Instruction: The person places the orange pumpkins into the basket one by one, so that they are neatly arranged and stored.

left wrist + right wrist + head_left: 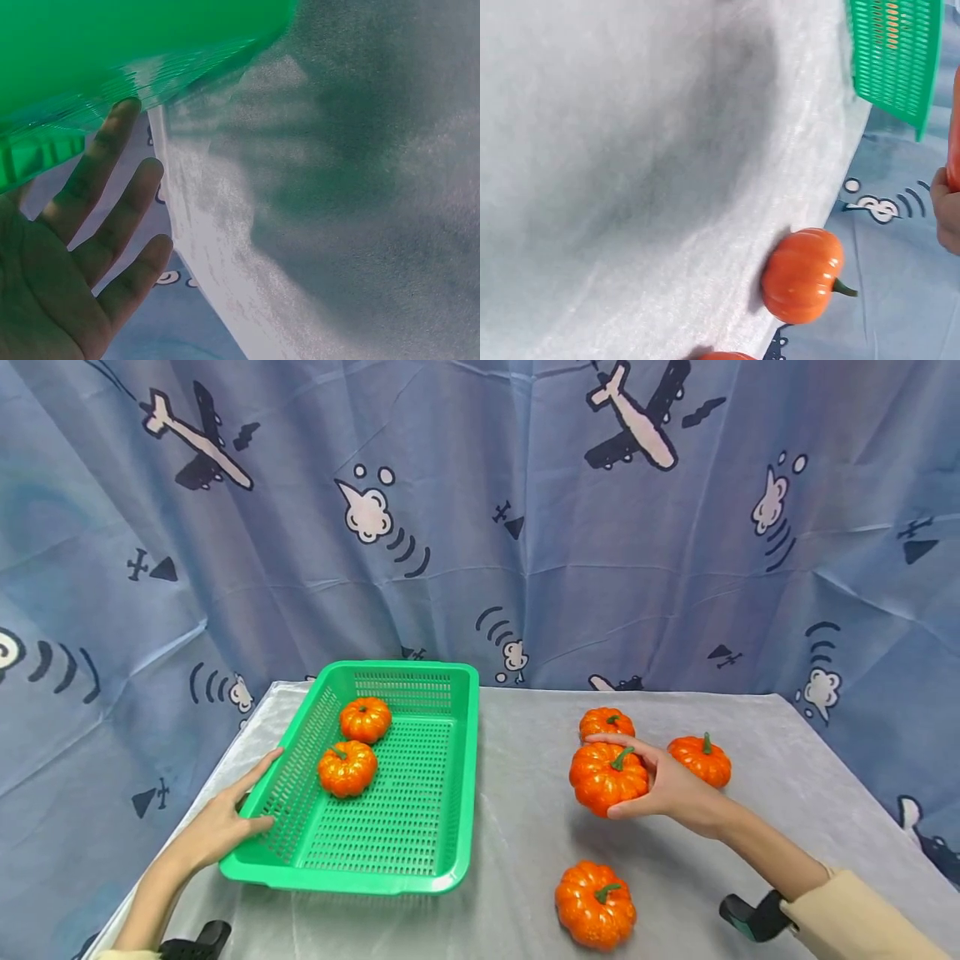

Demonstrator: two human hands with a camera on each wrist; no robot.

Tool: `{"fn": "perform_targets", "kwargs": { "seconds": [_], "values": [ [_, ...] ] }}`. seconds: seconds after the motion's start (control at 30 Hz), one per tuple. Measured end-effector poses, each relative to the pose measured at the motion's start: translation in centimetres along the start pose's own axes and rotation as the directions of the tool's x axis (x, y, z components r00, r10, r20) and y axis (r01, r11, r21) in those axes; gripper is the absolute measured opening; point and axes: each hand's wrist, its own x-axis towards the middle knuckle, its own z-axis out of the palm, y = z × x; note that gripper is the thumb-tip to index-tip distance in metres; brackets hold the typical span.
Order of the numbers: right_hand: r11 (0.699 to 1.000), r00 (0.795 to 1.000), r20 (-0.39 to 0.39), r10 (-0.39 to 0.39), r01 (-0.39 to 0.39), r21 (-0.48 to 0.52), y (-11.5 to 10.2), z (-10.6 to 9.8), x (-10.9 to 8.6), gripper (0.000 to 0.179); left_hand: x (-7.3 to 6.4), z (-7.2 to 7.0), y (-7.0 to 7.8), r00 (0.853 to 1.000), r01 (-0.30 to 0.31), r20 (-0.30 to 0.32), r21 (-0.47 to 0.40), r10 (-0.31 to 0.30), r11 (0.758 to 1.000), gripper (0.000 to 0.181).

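My right hand (686,789) grips a small orange pumpkin (606,777) with a green stem, held above the table, thumb at its near side and fingers over the far side. In the right wrist view only a strip of that pumpkin (954,142) and some fingertips (949,214) show at the edge. At the left wall of a green plastic basket (352,881) rests my left hand (213,827), its fingers spread and fairly straight. The left wrist view shows the left hand (75,255) with a fingertip against the basket's side. Two pumpkins (365,720) (347,769) lie inside the basket.
Behind the held pumpkin sits another pumpkin (606,723), partly covered. One more pumpkin (702,760) lies to its right, and a nearer pumpkin (596,906) toward the front. A pale cloth covers the table (525,827); a blue patterned curtain (465,527) hangs behind.
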Motion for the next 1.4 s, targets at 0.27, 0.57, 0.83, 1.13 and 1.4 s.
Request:
{"fn": "perform_targets", "kwargs": {
  "seconds": [0.27, 0.57, 0.83, 1.13, 1.4],
  "values": [
    [1.000, 0.999, -0.051, 0.014, -0.013, 0.024, -1.2, 0.0, -2.1, 0.076, 0.0, -0.1, 0.0, 1.000, -0.005, -0.008, 0.001, 0.005, 1.000, 0.094],
    [0.996, 0.998, -0.050, 0.044, -0.040, 0.080, -2.3, 0.8, -3.0, 0.075, 0.0, -0.4, 0.0, 1.000, -0.005, -0.007, 0.006, 0.005, 1.000, 0.094],
    [0.995, 0.998, -0.049, 0.031, -0.027, 0.095, -2.6, 1.6, -2.4, 0.072, 0.0, -0.3, -0.2, 1.000, -0.019, -0.007, 0.007, 0.019, 1.000, 0.093],
    [0.994, 0.998, -0.056, 0.034, -0.028, 0.105, -3.2, 2.5, -1.6, 0.075, 0.0, -0.1, -0.2, 1.000, -0.019, -0.008, 0.004, 0.019, 1.000, 0.093],
    [0.988, 0.999, -0.029, 0.038, -0.033, 0.150, -4.5, 3.3, -0.9, 0.075, 0.0, 0.0, -0.1, 1.000, -0.011, -0.005, -0.011, 0.011, 1.000, 0.093]
  ]
}}
